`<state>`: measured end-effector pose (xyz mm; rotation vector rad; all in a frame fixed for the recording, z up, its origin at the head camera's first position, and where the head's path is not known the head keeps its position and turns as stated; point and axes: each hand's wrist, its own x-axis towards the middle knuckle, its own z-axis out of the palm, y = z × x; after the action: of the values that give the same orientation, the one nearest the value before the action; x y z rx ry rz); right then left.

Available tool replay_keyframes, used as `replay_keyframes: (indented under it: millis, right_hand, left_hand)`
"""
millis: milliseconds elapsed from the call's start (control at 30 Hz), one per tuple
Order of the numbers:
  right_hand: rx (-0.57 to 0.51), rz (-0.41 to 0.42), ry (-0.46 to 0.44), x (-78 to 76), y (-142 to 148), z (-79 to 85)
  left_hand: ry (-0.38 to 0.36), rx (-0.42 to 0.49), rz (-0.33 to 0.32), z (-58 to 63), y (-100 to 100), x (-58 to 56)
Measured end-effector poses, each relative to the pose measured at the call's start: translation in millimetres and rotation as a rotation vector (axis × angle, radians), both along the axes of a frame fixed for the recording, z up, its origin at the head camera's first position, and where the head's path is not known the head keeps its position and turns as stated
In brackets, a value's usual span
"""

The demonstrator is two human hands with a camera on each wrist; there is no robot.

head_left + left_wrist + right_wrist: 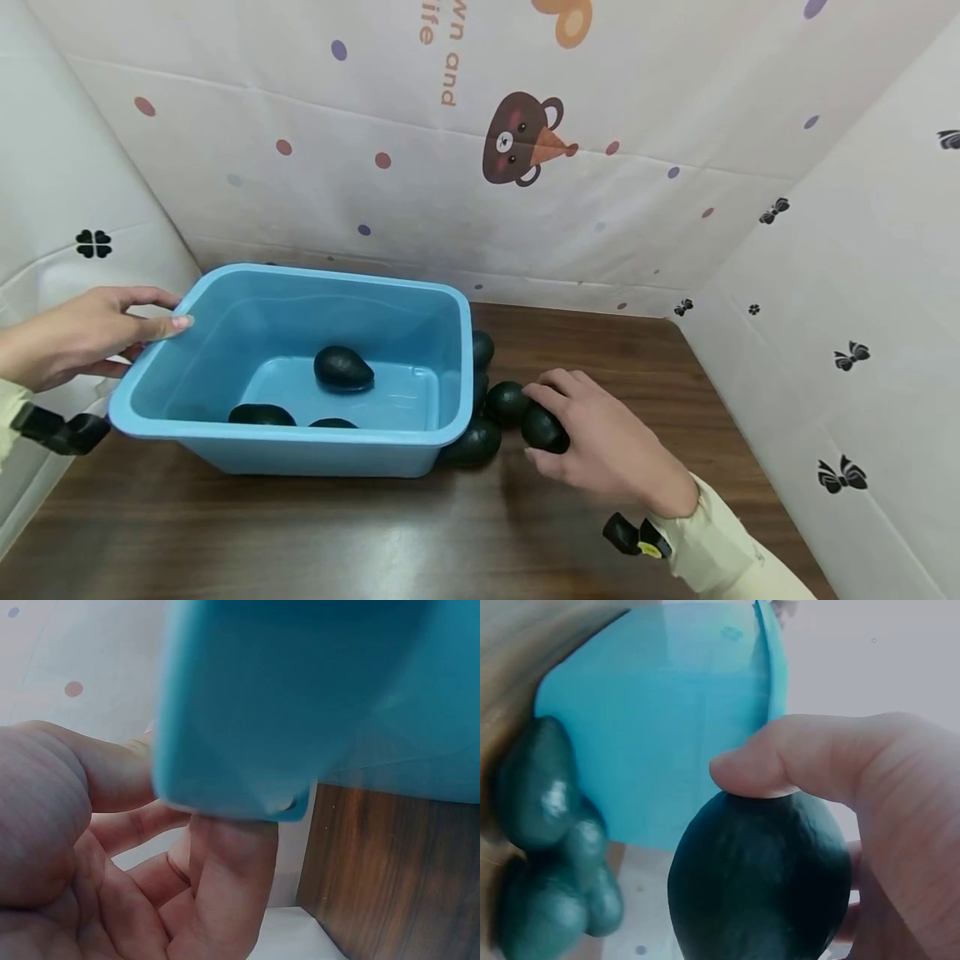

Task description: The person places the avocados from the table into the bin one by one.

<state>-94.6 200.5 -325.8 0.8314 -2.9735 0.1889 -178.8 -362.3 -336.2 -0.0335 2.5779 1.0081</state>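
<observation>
While the left hand (97,333) pinches the left rim of the blue basin (307,454), the right hand (607,433) grips a dark avocado (543,429) to the basin's right, over the brown wood-grain table (337,533). Three avocados (342,367) show inside the basin; a cluster of others (471,443) sits by its right side. White sheeting encloses the table: coloured dots and a bear's head (510,140) on the far wall (420,208), black bows (842,475) on the right wall (787,400), a clover (93,244) on the left wall (67,150).
</observation>
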Motion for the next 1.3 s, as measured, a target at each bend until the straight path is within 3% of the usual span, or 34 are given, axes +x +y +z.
replay_keyframes:
  millis: [167, 700, 867, 1300]
  right_hand:
    - [-0.001, 0.049, 0.036, -5.2, 0, 18.6]
    - [0.002, 0.082, 0.071, -17.8, -13, 69.5]
    - [0.02, 0.128, 0.087, -20.0, -23, 85.1]
    - [0.05, 0.221, 0.018, -37.5, -69, 124.6]
  left_hand:
    - [0.005, -0.002, 0.001, 0.2, 0, 1.9]
    - [-0.007, 0.009, 0.008, 2.4, 2, 1.0]
    - [-0.012, 0.005, 0.005, 1.5, 0, -0.7]
    - [-0.003, -0.015, -0.007, 0.8, 4, 1.4]
